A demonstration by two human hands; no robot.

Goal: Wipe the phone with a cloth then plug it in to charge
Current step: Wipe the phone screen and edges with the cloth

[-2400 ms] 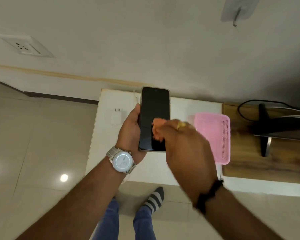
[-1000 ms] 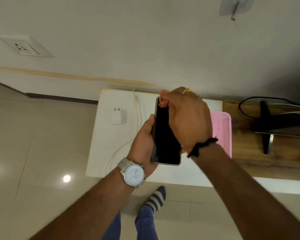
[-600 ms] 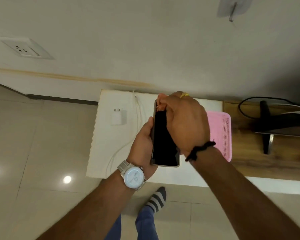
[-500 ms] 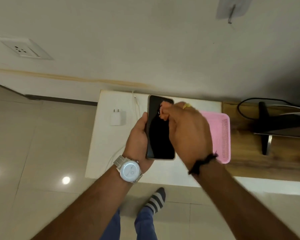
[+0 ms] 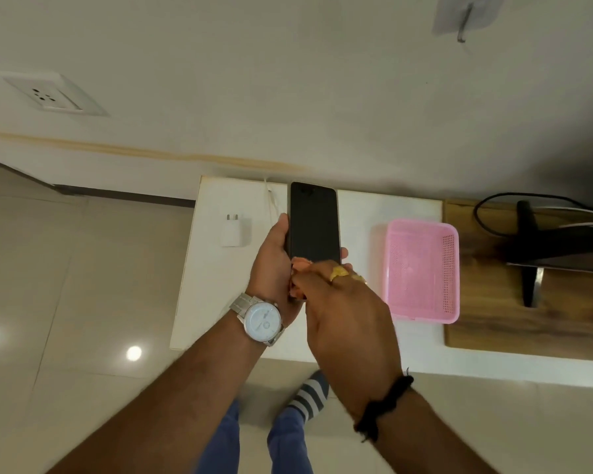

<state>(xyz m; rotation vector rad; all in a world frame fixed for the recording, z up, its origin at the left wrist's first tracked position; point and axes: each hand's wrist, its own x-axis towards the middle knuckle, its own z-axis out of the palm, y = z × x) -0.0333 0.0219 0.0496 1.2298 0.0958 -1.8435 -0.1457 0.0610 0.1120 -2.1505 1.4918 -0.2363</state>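
text: none legible | phone [image 5: 314,222] screen dark | watch [image 5: 263,319] dial unreadable

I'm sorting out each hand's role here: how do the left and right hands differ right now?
The left hand wears a silver wristwatch and keeps a grip on the black phone. The right hand wears a black wristband and gold ring, pressing a small orange cloth against the phone's lower end. Both are shut around something.
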